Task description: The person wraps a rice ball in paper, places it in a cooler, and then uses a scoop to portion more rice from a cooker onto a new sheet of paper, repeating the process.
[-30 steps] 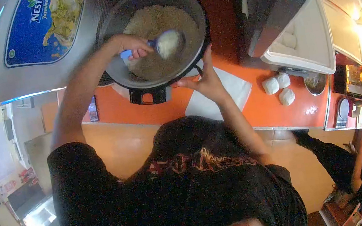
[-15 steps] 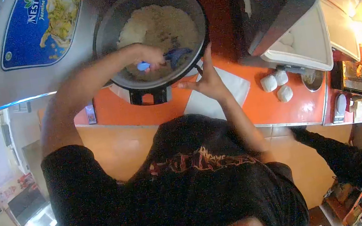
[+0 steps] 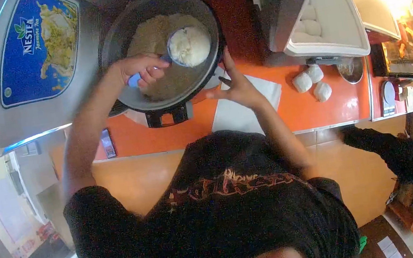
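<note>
In my left hand [image 3: 144, 69] is a blue-handled rice scoop [image 3: 137, 79], its round head heaped with white rice [image 3: 190, 47]. The scoop's head is over a large round rice cooker [image 3: 118, 40], which holds more rice [image 3: 154, 31]. My left fingers are wrapped round the handle. My right hand [image 3: 238, 90] is at the cooker's near right side, fingers stretched up along its outer wall and thumb spread away to the left. Beneath that hand lies a white sheet of paper [image 3: 261, 99] on the orange counter.
Several white wrapped bundles [image 3: 302, 82] sit right of the paper, near a metal bowl [image 3: 351, 71]. An open cooler box [image 3: 321, 28] with similar bundles stands behind them. A Nestea dispenser [image 3: 46, 117] is at left, above a phone [image 3: 107, 143]. Another person's dark sleeve [image 3: 384, 145] shows at right.
My left hand has raised the scoop from down in the rice; it now carries a heap of rice toward the cooker's right side. My right hand stays by the cooker.
</note>
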{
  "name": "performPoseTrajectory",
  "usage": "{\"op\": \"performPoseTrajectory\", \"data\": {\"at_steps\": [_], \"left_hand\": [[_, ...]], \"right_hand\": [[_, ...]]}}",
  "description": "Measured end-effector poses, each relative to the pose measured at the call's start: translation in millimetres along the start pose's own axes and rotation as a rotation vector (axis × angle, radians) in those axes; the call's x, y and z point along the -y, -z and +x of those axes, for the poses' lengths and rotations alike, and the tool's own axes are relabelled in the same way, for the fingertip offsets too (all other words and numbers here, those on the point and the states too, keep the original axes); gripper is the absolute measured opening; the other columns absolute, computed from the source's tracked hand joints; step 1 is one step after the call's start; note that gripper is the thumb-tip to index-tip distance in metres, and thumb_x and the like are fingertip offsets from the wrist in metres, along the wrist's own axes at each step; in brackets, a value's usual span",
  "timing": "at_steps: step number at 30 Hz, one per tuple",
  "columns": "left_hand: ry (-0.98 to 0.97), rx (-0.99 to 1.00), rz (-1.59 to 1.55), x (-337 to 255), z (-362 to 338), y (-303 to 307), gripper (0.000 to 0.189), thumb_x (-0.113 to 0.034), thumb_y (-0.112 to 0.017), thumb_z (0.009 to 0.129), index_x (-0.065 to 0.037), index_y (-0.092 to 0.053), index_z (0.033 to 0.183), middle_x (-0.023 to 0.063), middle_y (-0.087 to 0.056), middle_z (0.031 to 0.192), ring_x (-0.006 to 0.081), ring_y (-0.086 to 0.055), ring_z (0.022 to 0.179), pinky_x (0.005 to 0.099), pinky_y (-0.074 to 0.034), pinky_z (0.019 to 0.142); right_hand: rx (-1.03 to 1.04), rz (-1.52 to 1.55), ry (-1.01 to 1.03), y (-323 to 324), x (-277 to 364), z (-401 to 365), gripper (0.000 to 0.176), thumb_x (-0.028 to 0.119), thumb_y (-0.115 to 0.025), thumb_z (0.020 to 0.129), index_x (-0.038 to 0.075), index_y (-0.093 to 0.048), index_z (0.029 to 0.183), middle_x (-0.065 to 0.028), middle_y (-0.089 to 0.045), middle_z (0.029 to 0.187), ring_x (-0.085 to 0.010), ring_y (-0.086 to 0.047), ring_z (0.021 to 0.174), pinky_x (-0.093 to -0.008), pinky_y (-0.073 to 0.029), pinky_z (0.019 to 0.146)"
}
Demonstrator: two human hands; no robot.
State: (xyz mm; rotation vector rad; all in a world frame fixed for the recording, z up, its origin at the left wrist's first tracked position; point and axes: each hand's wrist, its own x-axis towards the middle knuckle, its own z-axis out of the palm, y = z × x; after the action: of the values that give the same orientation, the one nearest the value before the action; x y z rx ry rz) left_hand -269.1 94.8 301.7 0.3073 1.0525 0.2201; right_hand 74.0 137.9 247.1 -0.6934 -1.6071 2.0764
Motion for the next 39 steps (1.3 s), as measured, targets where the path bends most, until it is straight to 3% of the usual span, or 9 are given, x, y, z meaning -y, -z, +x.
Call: {"op": "performPoseTrajectory", "data": {"at_steps": [3,8,10,12,15,20,25,28,39], "left_hand": [[-0.156,-0.092,-0.039,2,-5,-19,0.017,-0.031,-0.053,0.104,-0.018,-0.046,0.095,-0.0102,-0.034,0.061,-0.0017,-0.03,0.042,0.0196,-0.024,0.035],[-0.334,-0.233,-0.18,23,-11,-73,0.011,-0.029,-0.053,0.103,-0.018,-0.051,0.104,-0.0099,-0.032,0.061,0.0001,-0.029,0.04,0.0208,-0.023,0.034],[-0.298,-0.143,-0.284,46,-7,-101,0.012,-0.029,-0.054,0.103,-0.018,-0.051,0.106,-0.0094,-0.033,0.06,0.0008,-0.029,0.04,0.0212,-0.022,0.034],[-0.284,0.291,-0.47,69,12,-116,0.017,-0.031,-0.054,0.101,-0.017,-0.051,0.109,-0.0082,-0.034,0.06,0.0026,-0.029,0.039,0.0237,-0.024,0.034],[-0.144,0.455,-0.551,115,73,-131,0.018,-0.032,-0.054,0.101,-0.016,-0.051,0.109,-0.0065,-0.036,0.06,0.0034,-0.03,0.04,0.0248,-0.027,0.036],[-0.247,-0.117,-0.382,158,175,-171,0.021,-0.032,-0.055,0.1,-0.014,-0.05,0.108,-0.0036,-0.04,0.062,0.0062,-0.037,0.045,0.0241,-0.034,0.04],[-0.462,-0.9,1.351,217,330,-151,0.02,-0.021,-0.051,0.1,-0.008,-0.045,0.114,0.0135,-0.065,0.076,0.0303,-0.069,0.064,0.0442,-0.054,0.052],[-0.474,-0.938,1.469,236,351,-166,0.021,-0.015,-0.047,0.099,-0.004,-0.043,0.116,0.0237,-0.068,0.086,0.0413,-0.072,0.076,0.0513,-0.057,0.06],[-0.513,-0.944,1.471,244,341,-150,0.03,-0.015,-0.044,0.1,0.001,-0.042,0.126,0.0275,-0.067,0.09,0.0441,-0.07,0.079,0.0537,-0.058,0.068]], "right_hand": [[-0.017,0.194,-0.027,30,-23,-14,0.122,0.023,-0.089,0.075,0.015,-0.004,0.162,-0.0163,-0.01,0.167,-0.0312,-0.016,0.153,-0.0506,-0.03,0.118],[-0.149,-0.788,-0.171,106,-149,-77,0.118,0.037,-0.09,0.069,0.011,-0.02,0.159,-0.0199,-0.015,0.165,-0.0418,-0.018,0.151,-0.0557,-0.033,0.115],[-0.181,-1.233,-0.292,117,-197,-122,0.123,0.045,-0.091,0.063,0.011,-0.022,0.159,-0.0218,-0.015,0.164,-0.0474,-0.018,0.149,-0.0593,-0.032,0.114],[-0.157,-1.247,-0.279,122,-226,-149,0.131,0.054,-0.09,0.057,0.011,-0.021,0.159,-0.0231,-0.011,0.165,-0.052,-0.013,0.149,-0.0677,-0.025,0.113],[-0.17,-1.288,-0.234,116,-237,-167,0.135,0.055,-0.09,0.054,0.012,-0.018,0.16,-0.0201,-0.008,0.166,-0.0482,-0.012,0.15,-0.0695,-0.02,0.114],[-0.186,-1.418,-0.267,105,-229,-165,0.145,0.059,-0.09,0.046,0.014,-0.014,0.161,-0.0171,-0.01,0.167,-0.0407,-0.014,0.152,-0.0688,-0.019,0.115],[-0.172,-1.481,-0.292,103,-217,-165,0.146,0.06,-0.09,0.044,0.014,-0.014,0.16,-0.0168,-0.015,0.166,-0.038,-0.019,0.152,-0.0674,-0.019,0.116],[-0.206,-1.483,-0.23,102,-221,-165,0.146,0.06,-0.09,0.044,0.015,-0.014,0.16,-0.0156,-0.016,0.166,-0.0373,-0.021,0.151,-0.0657,-0.02,0.117],[-0.183,-1.504,-0.37,101,-219,-165,0.149,0.059,-0.092,0.041,0.02,-0.013,0.161,-0.0113,-0.015,0.167,-0.0346,-0.021,0.152,-0.064,-0.017,0.119]]}}
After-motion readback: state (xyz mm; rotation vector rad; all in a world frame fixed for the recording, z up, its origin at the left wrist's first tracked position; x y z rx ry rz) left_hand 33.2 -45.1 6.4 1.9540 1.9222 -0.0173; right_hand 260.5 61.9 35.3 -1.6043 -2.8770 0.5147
